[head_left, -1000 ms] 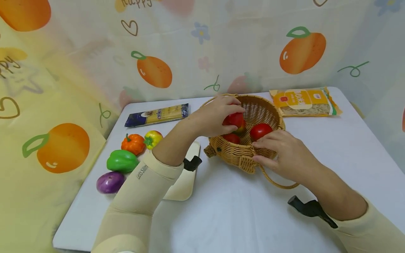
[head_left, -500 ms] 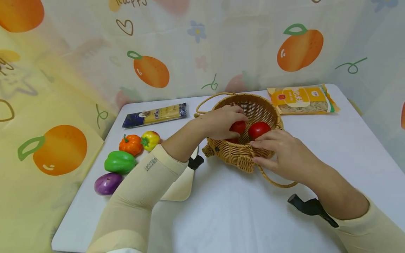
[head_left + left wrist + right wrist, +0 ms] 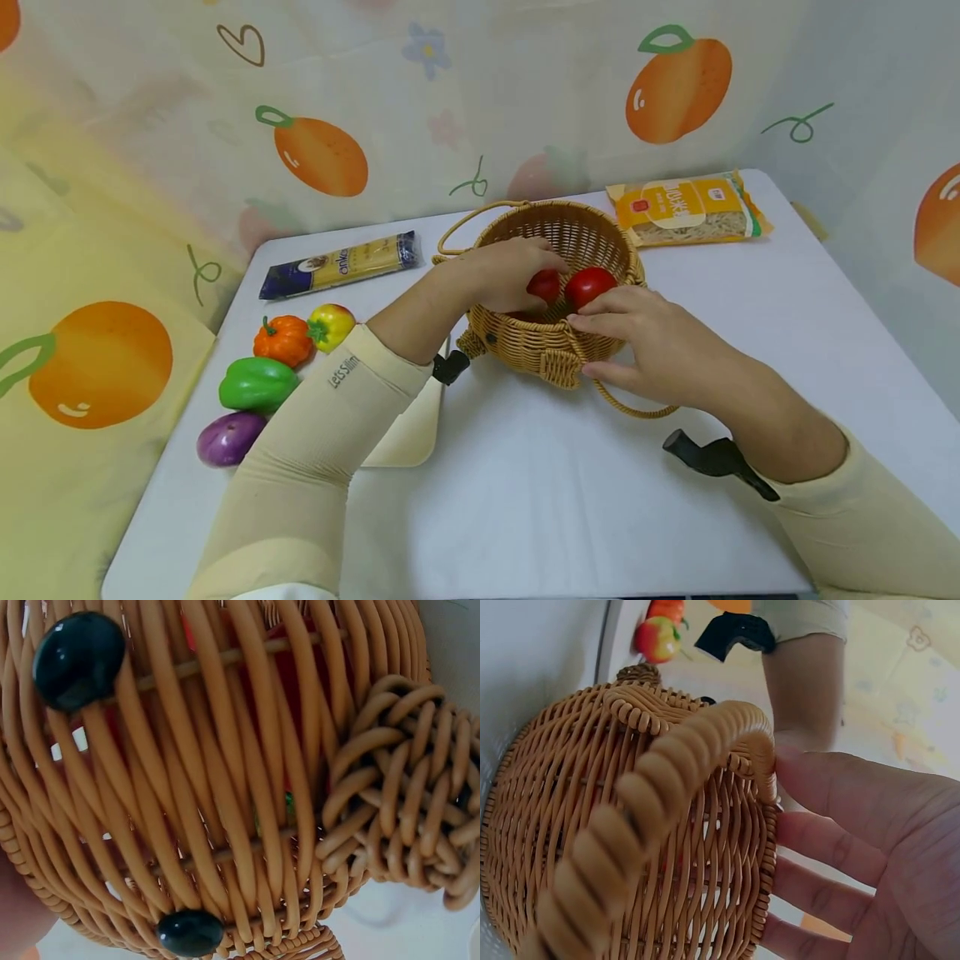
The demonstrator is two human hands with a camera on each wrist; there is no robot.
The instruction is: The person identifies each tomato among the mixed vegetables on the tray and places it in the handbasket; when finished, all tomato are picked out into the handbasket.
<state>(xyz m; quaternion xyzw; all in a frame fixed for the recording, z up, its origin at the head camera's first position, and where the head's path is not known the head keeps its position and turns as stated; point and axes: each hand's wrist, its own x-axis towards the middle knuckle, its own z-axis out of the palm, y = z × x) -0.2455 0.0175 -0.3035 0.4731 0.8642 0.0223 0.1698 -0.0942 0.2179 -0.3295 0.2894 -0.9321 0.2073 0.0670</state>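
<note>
In the head view a wicker basket [image 3: 517,343] with a snout and black eyes stands on the white table. My left hand [image 3: 504,271] reaches over its left rim, fingers and thumb curled round a red fruit [image 3: 543,286] low inside. Beside it in the basket lies a shiny red tomato-like fruit [image 3: 591,287]. My right hand [image 3: 656,342] grips the near rim, fingertips over the edge and thumb outside. The right wrist view shows that thumb by the rope-like handle [image 3: 607,847]. From the left wrist, the woven side and snout [image 3: 409,787] fill the view, with red behind the weave.
Left on the table [image 3: 510,500] lie an orange pumpkin [image 3: 283,340], a yellow-red fruit [image 3: 331,326], a green pepper [image 3: 257,384] and a purple eggplant [image 3: 230,439]. A cream board [image 3: 412,429] is partly under the left arm. Food packets [image 3: 341,265] line the back.
My left hand has lowered the red fruit from near the rim down into the basket. The right hand keeps its grip on the rim. The head view has shifted slightly.
</note>
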